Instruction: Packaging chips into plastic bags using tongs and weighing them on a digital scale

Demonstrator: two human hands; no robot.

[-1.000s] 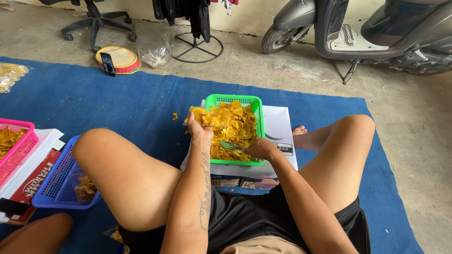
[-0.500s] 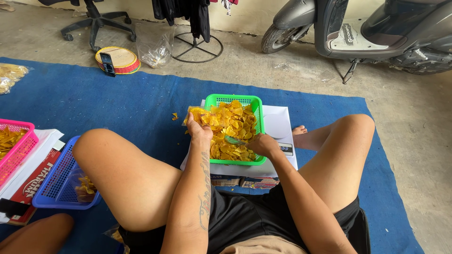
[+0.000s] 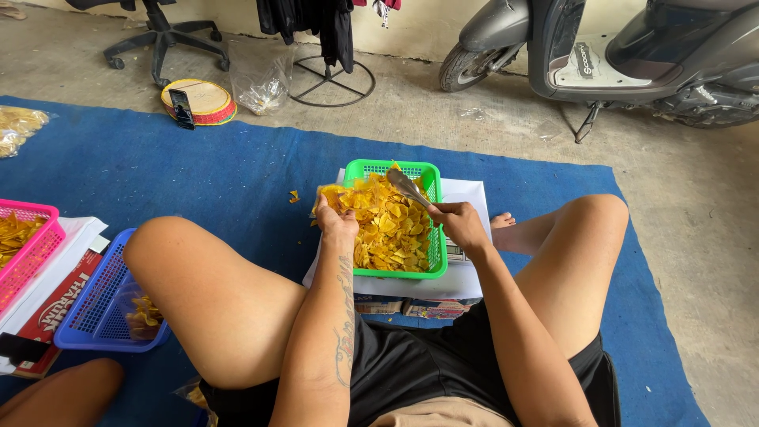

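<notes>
Left hand (image 3: pixel 336 221) grips a clear bag of chips (image 3: pixel 340 196); right hand (image 3: pixel 461 224) holds a metal scoop (image 3: pixel 406 187).
Frame centre: green basket (image 3: pixel 433 237) heaped with yellow chips (image 3: pixel 391 225). Lower left: blue basket (image 3: pixel 95 304), few chips.

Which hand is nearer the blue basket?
Left. The left hand grips chips at the green basket's left edge, on the blue basket's side; the right hand holds a spoon farther right.

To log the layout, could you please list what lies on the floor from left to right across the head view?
Pink basket → blue basket → left hand → green basket → right hand holding a metal scoop → scooter.
</notes>
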